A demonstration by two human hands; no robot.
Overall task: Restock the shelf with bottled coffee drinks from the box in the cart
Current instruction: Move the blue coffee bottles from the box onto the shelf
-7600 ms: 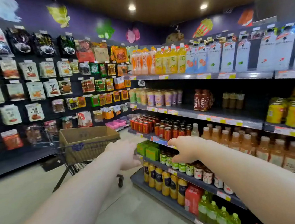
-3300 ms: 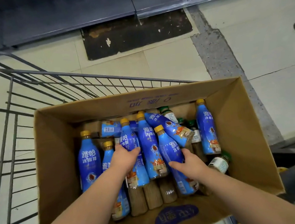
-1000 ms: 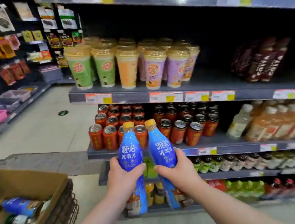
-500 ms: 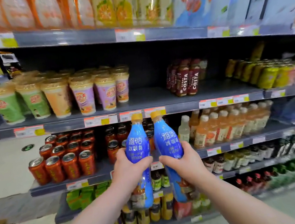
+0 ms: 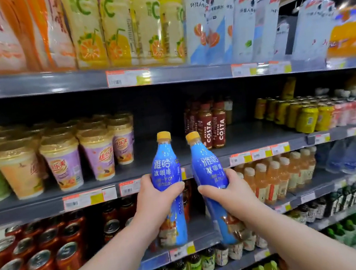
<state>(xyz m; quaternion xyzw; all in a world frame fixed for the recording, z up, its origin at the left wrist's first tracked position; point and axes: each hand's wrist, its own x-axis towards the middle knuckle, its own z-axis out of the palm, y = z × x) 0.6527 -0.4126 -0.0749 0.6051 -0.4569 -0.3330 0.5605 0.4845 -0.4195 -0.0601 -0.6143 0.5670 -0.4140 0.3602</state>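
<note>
My left hand grips a blue coffee bottle with a yellow cap, held upright. My right hand grips a second blue coffee bottle, tilted slightly left. Both bottles are raised in front of the grey middle shelf, at a bare stretch between the cup drinks and the dark red Costa bottles. The cart and its box are out of view.
Lidded cup drinks fill the shelf's left part, yellow cans its right. Large juice and water bottles stand on the shelf above. Red cans and orange tea bottles sit on the shelf below.
Both hands have lifted the two bottles higher and closer to the middle shelf. The view has tilted up and moved nearer the shelving. The cart has left the frame.
</note>
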